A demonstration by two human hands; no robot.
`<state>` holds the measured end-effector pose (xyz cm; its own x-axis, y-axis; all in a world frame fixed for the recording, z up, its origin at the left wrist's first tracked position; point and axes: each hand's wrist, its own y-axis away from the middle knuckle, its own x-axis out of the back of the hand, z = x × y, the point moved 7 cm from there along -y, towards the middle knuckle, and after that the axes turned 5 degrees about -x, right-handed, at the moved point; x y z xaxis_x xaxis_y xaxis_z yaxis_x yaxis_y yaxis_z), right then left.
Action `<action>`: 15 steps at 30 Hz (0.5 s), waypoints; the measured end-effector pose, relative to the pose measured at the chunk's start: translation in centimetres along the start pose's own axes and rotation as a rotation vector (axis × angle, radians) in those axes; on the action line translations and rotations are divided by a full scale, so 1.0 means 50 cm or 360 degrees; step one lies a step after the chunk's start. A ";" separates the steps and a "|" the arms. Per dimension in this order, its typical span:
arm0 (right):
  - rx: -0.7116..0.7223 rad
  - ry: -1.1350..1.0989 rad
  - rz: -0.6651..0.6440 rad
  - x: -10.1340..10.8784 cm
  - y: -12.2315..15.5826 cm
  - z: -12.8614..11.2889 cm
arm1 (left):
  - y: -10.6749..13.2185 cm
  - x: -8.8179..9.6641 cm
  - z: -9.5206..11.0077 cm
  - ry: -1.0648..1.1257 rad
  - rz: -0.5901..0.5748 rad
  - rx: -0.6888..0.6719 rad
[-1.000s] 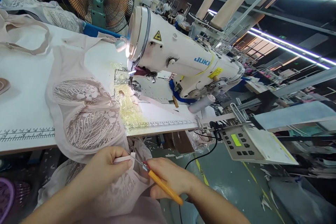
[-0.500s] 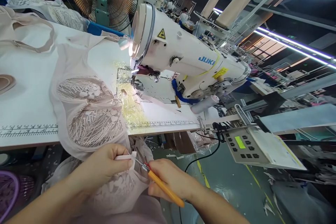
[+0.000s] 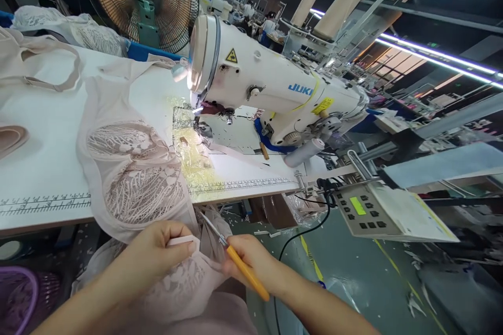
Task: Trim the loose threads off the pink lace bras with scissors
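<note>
My left hand (image 3: 173, 246) pinches a pale pink bra (image 3: 145, 193) by its edge band, between thumb and fingers. The bra has lace cups; part of it lies on the table and the rest hangs over the front edge into my lap. My right hand (image 3: 245, 261) is closed around an orange-handled tool (image 3: 247, 273) with a slim metal shaft. Its tip points up and left, apart from my left fingers and over the hanging fabric. The bra's edge reaches my right fingers; whether they grip it is hidden.
A white sewing machine (image 3: 255, 73) stands behind the bra, with a control panel (image 3: 361, 209) to the right. A fan (image 3: 147, 15) is at the back left. Another bra (image 3: 43, 57) lies on the table's left, above a purple basket (image 3: 31, 293).
The tool's tip has come away from the band at my left fingers and now points higher. My left hand still pinches the bra. The whole view has shifted slightly.
</note>
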<state>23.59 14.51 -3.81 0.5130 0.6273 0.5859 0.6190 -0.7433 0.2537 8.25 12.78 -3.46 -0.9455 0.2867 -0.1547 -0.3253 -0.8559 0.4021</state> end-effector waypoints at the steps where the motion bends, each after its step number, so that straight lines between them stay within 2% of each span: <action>1: 0.0040 -0.0002 0.0068 0.009 0.000 -0.007 | 0.004 0.002 0.000 -0.0001 0.0021 -0.0019; 4: 0.0217 -0.0035 0.0208 0.024 0.000 -0.037 | 0.017 0.015 -0.001 0.0014 0.0104 -0.0090; 7: 0.0350 -0.0041 0.0168 0.006 -0.003 -0.058 | 0.030 0.034 0.000 -0.0017 0.0184 -0.0192; 11: 0.0372 0.0192 0.0146 -0.026 -0.008 -0.071 | 0.049 0.053 0.004 -0.0037 0.0298 -0.0299; 15: 0.0348 0.0317 0.0044 -0.044 -0.009 -0.101 | 0.085 0.061 -0.007 0.0233 0.0380 -0.0261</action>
<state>19.19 12.28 -1.32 0.4182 0.5332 0.7354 0.7310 -0.6782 0.0760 3.99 9.87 -2.52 -0.9783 0.0148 -0.2067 -0.0766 -0.9527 0.2940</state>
